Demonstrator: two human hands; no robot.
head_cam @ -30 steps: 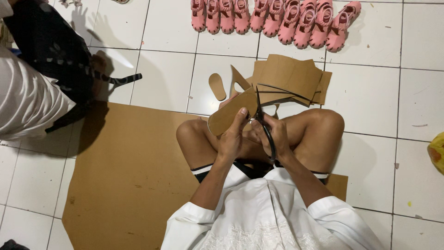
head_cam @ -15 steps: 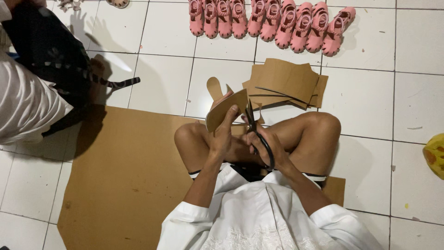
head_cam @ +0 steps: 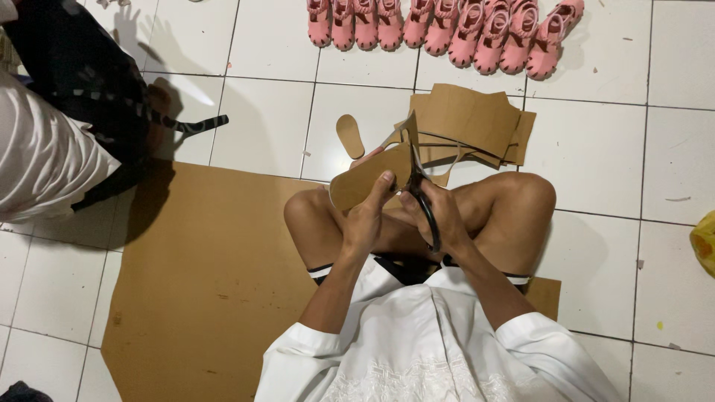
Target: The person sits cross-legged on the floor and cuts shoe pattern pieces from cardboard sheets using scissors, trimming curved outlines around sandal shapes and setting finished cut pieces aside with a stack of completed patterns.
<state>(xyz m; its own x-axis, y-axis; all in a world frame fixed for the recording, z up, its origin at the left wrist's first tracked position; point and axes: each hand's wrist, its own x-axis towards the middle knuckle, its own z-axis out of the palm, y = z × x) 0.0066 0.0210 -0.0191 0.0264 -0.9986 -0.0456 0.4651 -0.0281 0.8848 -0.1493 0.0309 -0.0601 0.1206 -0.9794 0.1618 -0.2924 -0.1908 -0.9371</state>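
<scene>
Your left hand (head_cam: 366,216) pinches the cardboard sole (head_cam: 370,179) while your right hand (head_cam: 439,216) grips the scissors (head_cam: 418,190) (blades near your thumb), so a slip could nick it.

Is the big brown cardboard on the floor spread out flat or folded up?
Spread flat. The big cardboard sheet lies open on the tiles with no fold showing, running under the person's legs.

I see a flat, matt brown cardboard piece (head_cam: 369,182), shiny black-handled scissors (head_cam: 424,201), glossy white floor tiles (head_cam: 261,112), and smooth pink plastic sandals (head_cam: 447,26).
</scene>
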